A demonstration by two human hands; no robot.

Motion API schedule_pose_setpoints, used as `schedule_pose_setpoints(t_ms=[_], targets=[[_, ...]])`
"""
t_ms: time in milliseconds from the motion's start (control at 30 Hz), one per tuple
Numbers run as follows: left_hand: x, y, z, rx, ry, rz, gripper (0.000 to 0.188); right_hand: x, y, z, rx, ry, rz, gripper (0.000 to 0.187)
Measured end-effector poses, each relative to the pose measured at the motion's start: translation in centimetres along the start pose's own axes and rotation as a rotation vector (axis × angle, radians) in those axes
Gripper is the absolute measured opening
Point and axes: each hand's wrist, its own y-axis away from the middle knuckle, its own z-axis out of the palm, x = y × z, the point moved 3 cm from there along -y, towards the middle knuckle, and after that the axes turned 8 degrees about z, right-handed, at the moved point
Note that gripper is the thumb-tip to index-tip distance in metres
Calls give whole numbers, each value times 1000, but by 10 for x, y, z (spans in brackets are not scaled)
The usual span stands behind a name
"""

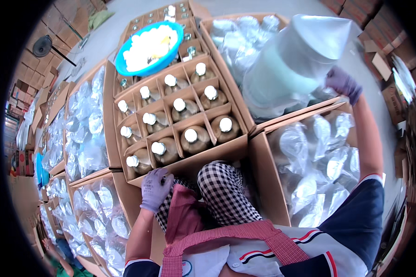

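My left hand (pixel 156 188), in a pale purple knit glove, is at the near left corner of an open carton (pixel 203 159), beside my checked trousers. Its fingers are curled; what they hold, if anything, is hidden. Cardboard dividers split the carton, with clear bottles with white caps (pixel 191 135) standing in the cells. At the upper right my gloved right hand (pixel 344 84) is closed at the side of a large plastic-wrapped pale green cylinder (pixel 282 78). The cylinder leans above a carton (pixel 259 127) of plastic-wrapped items; its wrapping hides some fingertips.
A blue basin (pixel 138 72) heaped with white caps (pixel 150 44) rests on the bottle cartons. Another carton of wrapped clear items (pixel 305 184) stands at my right, and more wrapped items (pixel 85 120) fill cartons at left. A black fan (pixel 42 46) stands far left. Another person (pixel 67 263) is partly visible lower left.
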Motion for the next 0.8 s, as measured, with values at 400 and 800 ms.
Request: schedule_pose_setpoints(t_ms=[400,800], targets=[[-48,-95,-94,552,880,-134,50,-59,182,254,681,-187,-635,37],[83,5,-91,278,1304,100,58,-167,188,339,159,-410,-428,82]])
